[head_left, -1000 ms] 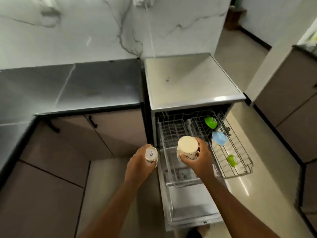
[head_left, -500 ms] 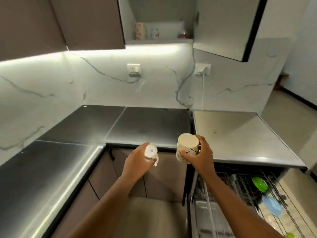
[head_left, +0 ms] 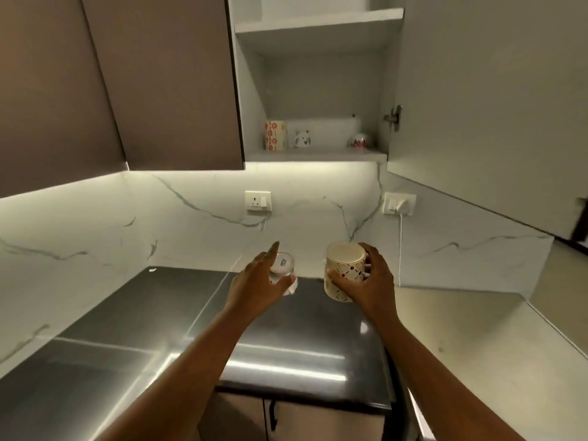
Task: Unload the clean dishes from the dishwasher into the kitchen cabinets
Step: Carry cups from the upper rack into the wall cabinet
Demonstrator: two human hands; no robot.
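Carrying two pieces at once, mid-transfer. My left hand (head_left: 259, 283) grips a small white cup (head_left: 282, 265) bottom-up, thumb and lower fingers curled round it, index finger sticking out straight above. A label on the cup's base faces me; I cannot read it surely. My right hand (head_left: 369, 283) wraps a cream patterned mug (head_left: 343, 270), also bottom-up, fingers round the far side and thumb on the near wall. Both pieces hang in the air above the dark counter (head_left: 286, 338), touching nothing but the hands.

Further out, the marble backsplash (head_left: 197, 224) with two sockets, then the open cabinet (head_left: 318, 90), its door (head_left: 477, 106) swung out to the right. On its lower shelf (head_left: 318, 154) stand three pieces already: a red-patterned mug (head_left: 275, 135) at left, a small white mug (head_left: 302, 139) just beside it, a low bowl (head_left: 359, 142) at right, well apart. Room shows between the white mug and the bowl. Upper shelf looks bare from here.

Dishwasher is out of view, so I cannot tell what is left in it. My judgement: partly done; these two are not yet shelved.
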